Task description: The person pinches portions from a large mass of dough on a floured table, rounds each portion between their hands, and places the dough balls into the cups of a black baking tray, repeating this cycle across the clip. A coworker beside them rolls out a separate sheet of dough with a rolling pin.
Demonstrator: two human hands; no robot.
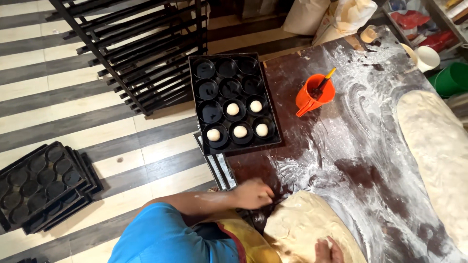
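Dough balls (pixel 240 122), five, sit in the twelve-cup tray (pixel 234 104); left hand (pixel 252 194) fingers curled, right hand (pixel 327 251) flat on dough (pixel 304 224).

View: a single head-worn camera, no second view to share the scene with.
Position: above the person's own shoulder and blue sleeve (pixel 161 238), high over the floured table (pixel 351 160).
Direction: steeply downward, tilted a little forward across the table.
Nearness: the dough mass (pixel 302 226) and both hands sit close at the bottom edge; the baking tray (pixel 236 104) lies mid-frame.
Far field: the black rack (pixel 141 53) and striped floor (pixel 63 107) fill the upper left, shelves at the top right.
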